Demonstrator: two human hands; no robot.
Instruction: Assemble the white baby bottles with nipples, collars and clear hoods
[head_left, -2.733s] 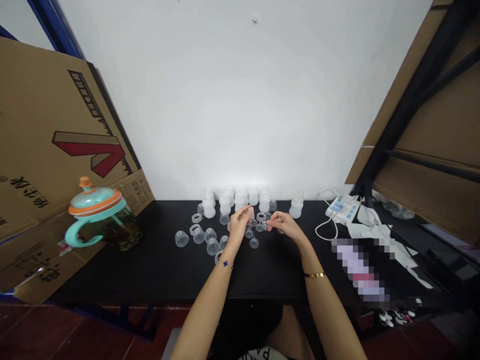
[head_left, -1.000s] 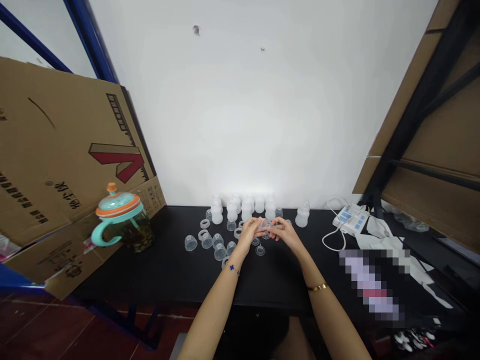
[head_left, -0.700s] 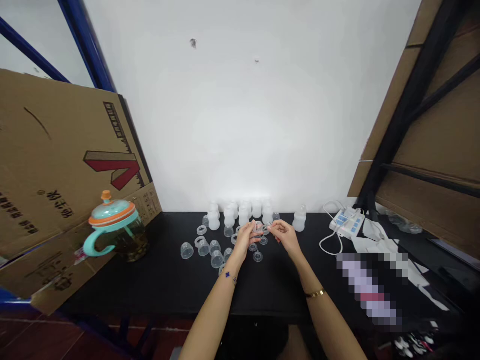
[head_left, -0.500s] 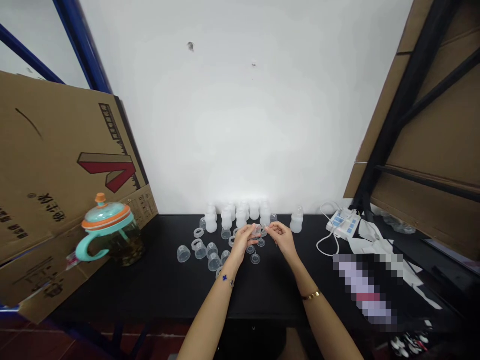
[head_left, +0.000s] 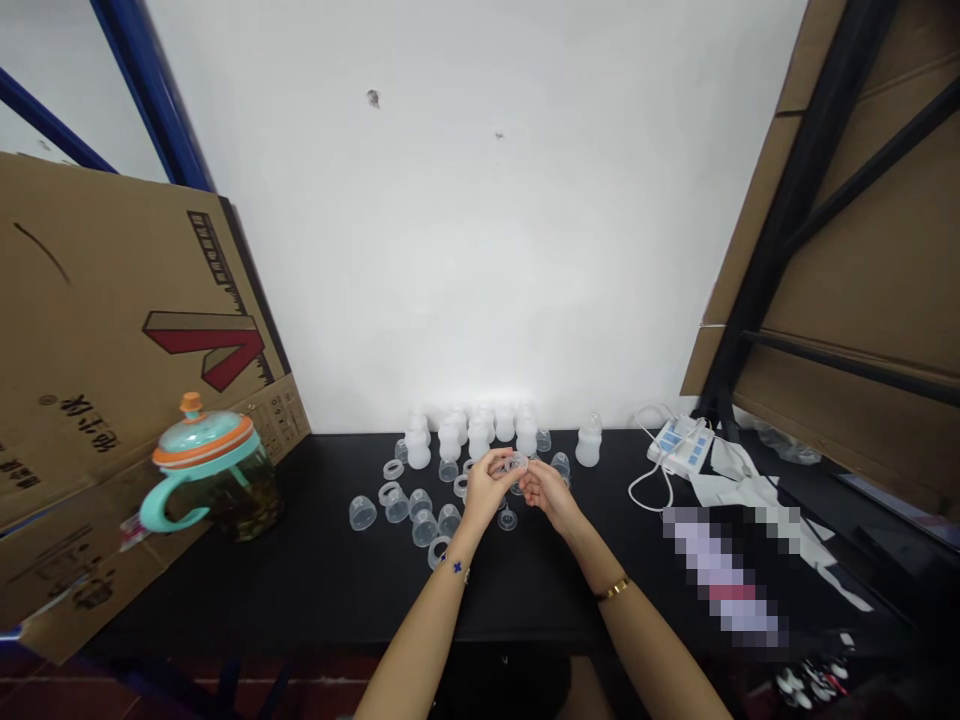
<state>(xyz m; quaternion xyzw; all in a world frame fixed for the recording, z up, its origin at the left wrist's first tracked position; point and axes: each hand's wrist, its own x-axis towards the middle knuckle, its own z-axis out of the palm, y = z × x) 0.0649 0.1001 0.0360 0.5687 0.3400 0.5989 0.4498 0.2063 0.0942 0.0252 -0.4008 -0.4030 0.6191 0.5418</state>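
Both hands meet over the middle of the table. My left hand (head_left: 487,488) pinches a small clear bottle ring (head_left: 516,461) between thumb and fingers. My right hand (head_left: 546,492) is closed, its fingertips against the ring's right side; whether a teat sits in the ring is too small to tell. A clear teat (head_left: 507,520) lies on the table just below the hands, with others partly hidden behind them. White baby bottles (head_left: 450,440) stand in a group behind my hands. Clear dome caps (head_left: 424,528) and loose rings (head_left: 394,469) are spread to the left.
One bottle with a clear top (head_left: 589,442) stands apart on the right. A lidded teapot (head_left: 206,470) is at the left by a cardboard box (head_left: 112,330). A white power strip (head_left: 681,447) with its cable and paper scraps (head_left: 739,490) lie on the black table (head_left: 315,590).
My right hand has moved left and slightly down, against the piece in my left hand. A dome cap right of the hands has come into view. The camera view has shifted slightly.
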